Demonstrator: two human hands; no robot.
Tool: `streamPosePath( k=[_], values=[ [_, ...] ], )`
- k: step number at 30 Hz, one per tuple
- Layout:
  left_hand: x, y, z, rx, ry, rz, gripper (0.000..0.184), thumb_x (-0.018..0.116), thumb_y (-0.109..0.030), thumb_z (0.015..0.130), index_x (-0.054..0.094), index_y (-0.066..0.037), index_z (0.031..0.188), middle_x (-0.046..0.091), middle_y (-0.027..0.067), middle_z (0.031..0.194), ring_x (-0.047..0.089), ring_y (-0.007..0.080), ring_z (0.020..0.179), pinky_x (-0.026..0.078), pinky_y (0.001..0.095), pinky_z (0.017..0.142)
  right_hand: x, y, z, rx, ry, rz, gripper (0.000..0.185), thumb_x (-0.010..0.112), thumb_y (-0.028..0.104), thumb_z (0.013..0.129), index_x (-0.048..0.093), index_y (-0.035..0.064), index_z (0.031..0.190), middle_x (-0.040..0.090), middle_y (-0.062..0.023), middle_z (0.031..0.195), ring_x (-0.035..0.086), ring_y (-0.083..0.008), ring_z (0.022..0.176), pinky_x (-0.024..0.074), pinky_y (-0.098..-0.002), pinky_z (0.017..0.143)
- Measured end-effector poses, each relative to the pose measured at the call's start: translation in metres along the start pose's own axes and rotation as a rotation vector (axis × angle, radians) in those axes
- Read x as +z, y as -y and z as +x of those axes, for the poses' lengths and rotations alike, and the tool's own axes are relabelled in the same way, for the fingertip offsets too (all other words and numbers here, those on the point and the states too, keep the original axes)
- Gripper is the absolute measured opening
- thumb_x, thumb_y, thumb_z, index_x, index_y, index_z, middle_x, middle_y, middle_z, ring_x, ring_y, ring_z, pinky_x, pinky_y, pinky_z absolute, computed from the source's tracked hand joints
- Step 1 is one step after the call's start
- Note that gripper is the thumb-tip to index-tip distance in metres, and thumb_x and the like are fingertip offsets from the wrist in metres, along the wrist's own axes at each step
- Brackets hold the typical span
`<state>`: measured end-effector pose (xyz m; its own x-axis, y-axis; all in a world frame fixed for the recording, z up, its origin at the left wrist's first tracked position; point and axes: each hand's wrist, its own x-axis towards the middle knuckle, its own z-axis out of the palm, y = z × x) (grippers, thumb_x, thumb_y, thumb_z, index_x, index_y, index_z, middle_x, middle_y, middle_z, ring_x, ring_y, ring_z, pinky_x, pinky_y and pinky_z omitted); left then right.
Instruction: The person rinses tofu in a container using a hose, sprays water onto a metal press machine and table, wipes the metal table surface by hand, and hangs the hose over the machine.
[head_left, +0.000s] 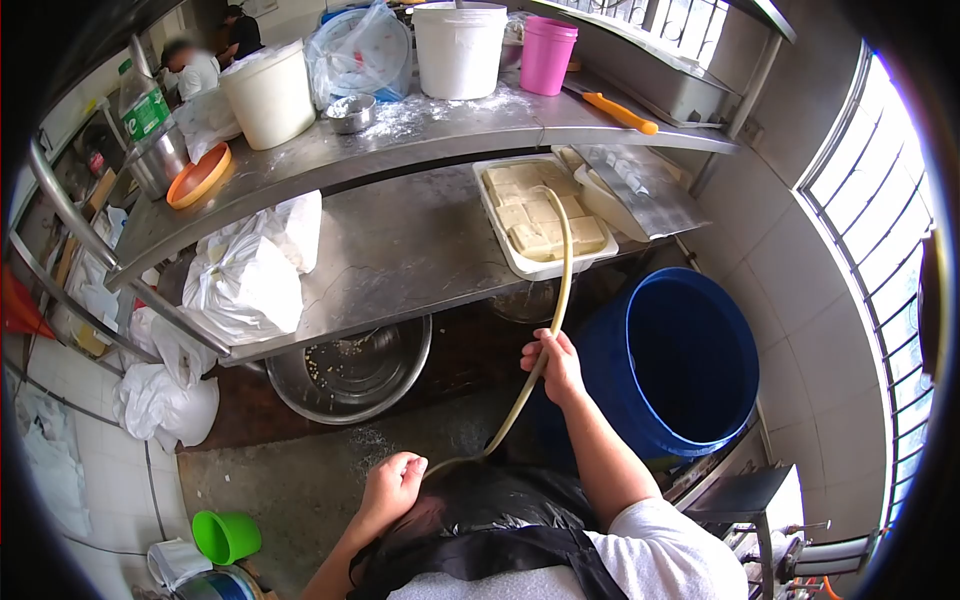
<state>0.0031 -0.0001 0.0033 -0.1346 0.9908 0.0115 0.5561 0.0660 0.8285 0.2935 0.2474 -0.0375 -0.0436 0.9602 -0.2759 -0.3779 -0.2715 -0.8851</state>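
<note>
My right hand (555, 365) is closed around a pale yellow hose (521, 395), beside the rim of a blue barrel (690, 365). From there the hose rises to a white tray (540, 268) of pale, tofu-like blocks (525, 205), and its far end rests over them. Down by the black apron (500, 515), my left hand (393, 488) is curled shut where the lower stretch of hose meets its fingers. Part of that grip is hidden.
A raised steel shelf (450, 138) holds white buckets (460, 50), a pink cup (547, 55) and an orange-handled knife (620, 112). Below are white bags (245, 285), a steel basin (350, 375) and a green bucket (227, 537). Two people are in the background.
</note>
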Motion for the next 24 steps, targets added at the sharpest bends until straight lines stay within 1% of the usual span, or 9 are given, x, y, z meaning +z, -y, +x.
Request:
streamPosePath(
  k=[2,3,7,12,16,20,21,23,24],
  values=[
    [0.000,0.000,0.001,0.002,0.002,0.003,0.026,0.069,-0.027,0.102,0.073,-0.002,0.097,0.074,0.0184,0.085,0.073,0.0354,0.076,0.058,0.0429,0.068,0.008,-0.001,-0.006,0.046,-0.017,-0.008,0.023,0.058,0.030,0.110,0.059,0.0079,0.116,0.068,-0.0078,0.083,0.067,-0.0199,0.070,0.0584,-0.0340,0.069],
    [0.000,-0.001,0.001,0.003,0.001,0.004,0.027,0.069,-0.028,0.102,0.073,-0.002,0.097,0.074,0.0185,0.085,0.074,0.0355,0.076,0.058,0.0430,0.069,0.007,-0.005,-0.005,0.045,-0.019,-0.007,0.023,0.058,0.030,0.110,0.059,0.0079,0.116,0.068,-0.0078,0.083,0.067,-0.0199,0.070,0.0584,-0.0340,0.069],
    [0.000,-0.001,0.002,0.016,-0.019,0.010,0.027,0.069,-0.028,0.102,0.074,-0.002,0.097,0.074,0.0187,0.084,0.074,0.0355,0.077,0.058,0.0431,0.069,0.000,-0.024,0.000,0.009,0.011,-0.055,0.026,0.058,0.034,0.110,0.058,0.0083,0.113,0.063,-0.0059,0.077,0.064,-0.0196,0.066,0.0562,-0.0352,0.065],
    [-0.002,-0.002,0.003,0.002,-0.006,0.022,0.027,0.069,-0.029,0.102,0.074,-0.002,0.098,0.074,0.0186,0.084,0.074,0.0353,0.076,0.058,0.0434,0.068,-0.003,-0.032,0.005,0.017,-0.103,-0.039,0.026,0.059,0.036,0.109,0.055,0.0112,0.103,0.056,-0.0033,0.070,0.057,-0.0184,0.058,0.0528,-0.0365,0.059],
    [-0.004,-0.007,0.003,-0.016,-0.006,0.020,0.027,0.069,-0.029,0.102,0.074,-0.003,0.097,0.074,0.0182,0.082,0.074,0.0342,0.075,0.058,0.0429,0.067,-0.007,-0.032,0.003,0.036,-0.123,-0.046,0.027,0.059,0.038,0.109,0.055,0.0119,0.101,0.055,-0.0028,0.070,0.055,-0.0184,0.057,0.0530,-0.0367,0.058],
    [-0.001,-0.005,0.005,0.025,-0.025,0.021,0.025,0.070,-0.028,0.102,0.073,-0.003,0.096,0.072,0.0172,0.079,0.071,0.0330,0.069,0.057,0.0419,0.063,-0.004,-0.026,-0.002,0.053,-0.106,0.012,0.036,0.056,0.043,0.110,0.055,0.0073,0.101,0.056,-0.0051,0.071,0.056,-0.0191,0.057,0.0538,-0.0374,0.058],
    [-0.002,-0.005,0.005,0.014,-0.031,0.023,0.025,0.070,-0.028,0.102,0.073,-0.003,0.096,0.072,0.0172,0.079,0.071,0.0330,0.069,0.057,0.0419,0.063,-0.002,-0.021,-0.007,0.077,-0.104,0.037,0.039,0.054,0.044,0.111,0.056,0.0059,0.104,0.057,-0.0060,0.074,0.058,-0.0200,0.060,0.0557,-0.0375,0.061],
    [-0.003,-0.007,0.005,-0.043,0.006,0.010,0.022,0.072,-0.026,0.100,0.074,-0.004,0.096,0.074,0.0164,0.087,0.072,0.0350,0.080,0.057,0.0457,0.073,-0.006,-0.023,-0.008,0.071,-0.092,0.038,0.040,0.054,0.045,0.111,0.058,0.0050,0.108,0.060,-0.0072,0.078,0.062,-0.0209,0.064,0.0577,-0.0377,0.064],
    [-0.001,-0.001,0.006,-0.045,0.009,0.008,0.022,0.072,-0.026,0.100,0.074,-0.004,0.096,0.074,0.0164,0.087,0.072,0.0350,0.080,0.057,0.0457,0.073,-0.007,-0.023,-0.007,0.072,-0.095,0.037,0.040,0.054,0.045,0.111,0.058,0.0050,0.108,0.060,-0.0072,0.078,0.062,-0.0209,0.064,0.0577,-0.0377,0.064]
  ],
)
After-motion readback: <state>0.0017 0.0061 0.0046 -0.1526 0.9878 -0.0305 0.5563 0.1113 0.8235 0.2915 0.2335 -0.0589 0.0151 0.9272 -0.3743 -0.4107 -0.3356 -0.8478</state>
